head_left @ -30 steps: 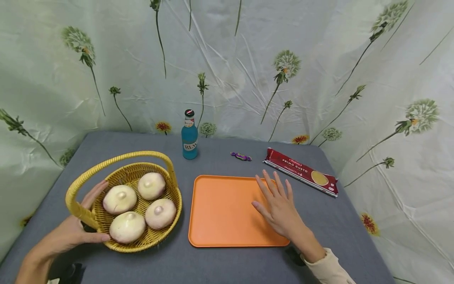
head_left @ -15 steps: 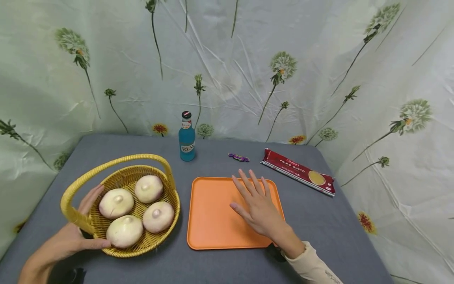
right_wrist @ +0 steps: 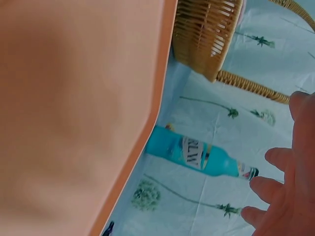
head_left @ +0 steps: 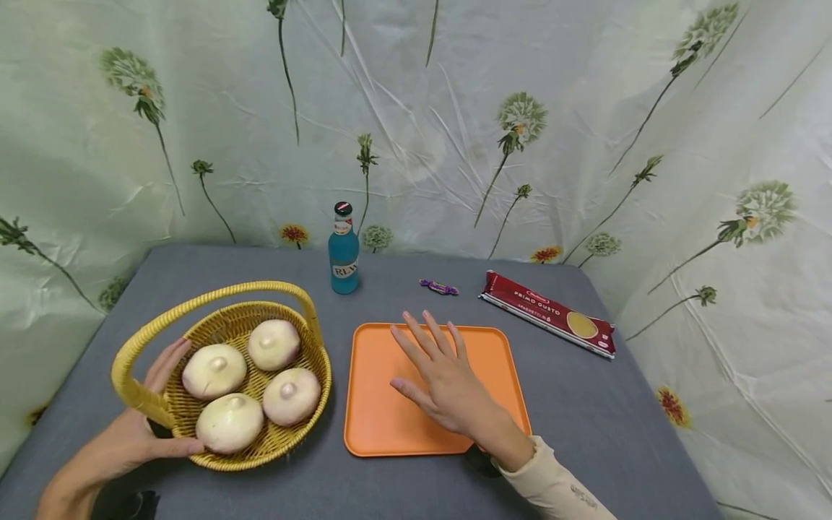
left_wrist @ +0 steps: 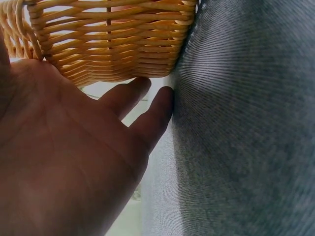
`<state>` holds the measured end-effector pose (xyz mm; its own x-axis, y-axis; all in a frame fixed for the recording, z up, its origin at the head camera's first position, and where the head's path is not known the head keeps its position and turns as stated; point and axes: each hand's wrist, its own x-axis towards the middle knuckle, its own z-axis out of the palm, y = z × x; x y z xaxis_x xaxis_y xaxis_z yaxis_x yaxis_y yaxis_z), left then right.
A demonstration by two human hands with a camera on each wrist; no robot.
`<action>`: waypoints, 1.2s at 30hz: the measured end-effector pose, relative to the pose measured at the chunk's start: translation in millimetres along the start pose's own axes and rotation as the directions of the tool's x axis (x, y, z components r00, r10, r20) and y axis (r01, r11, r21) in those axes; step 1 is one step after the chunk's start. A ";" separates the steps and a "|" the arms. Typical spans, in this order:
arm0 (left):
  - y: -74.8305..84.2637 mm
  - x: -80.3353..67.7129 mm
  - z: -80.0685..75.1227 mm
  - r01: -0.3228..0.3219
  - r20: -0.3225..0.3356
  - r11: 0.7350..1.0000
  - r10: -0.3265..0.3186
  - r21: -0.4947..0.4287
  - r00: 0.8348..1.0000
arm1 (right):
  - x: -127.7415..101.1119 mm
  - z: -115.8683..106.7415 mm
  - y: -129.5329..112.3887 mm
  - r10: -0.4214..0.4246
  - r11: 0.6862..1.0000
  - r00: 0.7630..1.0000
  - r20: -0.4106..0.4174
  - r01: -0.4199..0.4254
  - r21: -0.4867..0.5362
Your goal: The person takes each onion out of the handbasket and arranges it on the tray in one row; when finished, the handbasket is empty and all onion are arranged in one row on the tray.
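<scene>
Since the earlier frames the right hand (head_left: 448, 383) had slid across the orange tray (head_left: 377, 433) from its 3 o'clock edge toward the middle, heading for 9 o'clock, while the left hand (head_left: 130, 433) and the basket (head_left: 286, 451) had stayed where they were. The right hand's grip was spread, fingers straight and fanned, holding nothing; from the head view it hovered over or rested lightly on the tray, and I could not tell which. The right wrist view showed only the fingertips (right_wrist: 275, 160) free in the air, with the blue bottle (right_wrist: 197, 155) beyond them. The left hand's grip cupped the basket's wall at its 8 o'clock side, thumb along the near rim and fingers reaching up by the base of the handle (head_left: 139, 393); the left wrist view showed the palm against the weave with two fingers straight down toward the grey worktop (left_wrist: 246, 123), so it braced the basket rather than clenched it. All four pale round buns (head_left: 214, 370) lay in the basket, at 9 o'clock of the tray and just beside it, and the tray carried nothing. Judging from that, the work seemed barely begun: the basket was steadied and the free hand was on its way toward it, but no bun had been touched or lifted. The bottle (head_left: 343, 249) stood upright at 12 o'clock, the wrapped sweet (head_left: 439, 287) lay near the tray's far edge, and the spaghetti packet (head_left: 549, 313) lay at 2 o'clock, all apart from both hands.
</scene>
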<state>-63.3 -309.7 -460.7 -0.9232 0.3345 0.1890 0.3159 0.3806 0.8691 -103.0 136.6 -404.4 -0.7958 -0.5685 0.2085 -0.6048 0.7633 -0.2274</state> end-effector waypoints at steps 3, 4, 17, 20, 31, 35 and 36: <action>-1.1 -0.6 -0.5 0.006 0.001 1.000 -0.006 -0.004 1.000 | 3.7 0.7 -6.0 -0.034 0.999 0.999 0.019 0.034 -0.007; -1.4 -0.8 -0.6 0.006 0.002 1.000 -0.006 -0.003 1.000 | 4.7 1.2 -7.7 -0.043 0.999 0.999 0.027 0.043 -0.007; -5.3 0.4 3.3 -0.019 -0.002 0.999 0.019 -0.029 1.000 | 16.8 11.7 -26.1 -0.181 0.983 0.981 0.063 0.181 0.006; -4.8 -1.2 1.4 -0.024 -0.008 0.999 0.024 -0.023 1.000 | 22.6 13.8 -30.7 -0.228 0.973 0.972 0.063 0.227 0.025; -2.1 0.2 0.5 -0.002 -0.003 1.000 0.002 -0.010 1.000 | 44.0 18.0 -39.9 -0.403 0.901 0.912 0.072 0.382 0.205; -2.0 -1.2 0.2 -0.007 -0.006 1.000 0.007 -0.017 1.000 | 53.0 19.6 -45.1 -0.456 0.877 0.887 0.075 0.433 0.209; -2.0 -1.8 0.1 -0.007 -0.006 1.000 0.007 -0.017 1.000 | 55.3 20.2 -46.5 -0.465 0.871 0.882 0.075 0.441 0.216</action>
<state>-62.2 -310.9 -462.8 -0.9224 0.3318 0.1977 0.3185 0.3640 0.8753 -119.5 63.5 -401.6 -0.4226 -0.8796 0.2183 -0.8844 0.3476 -0.3114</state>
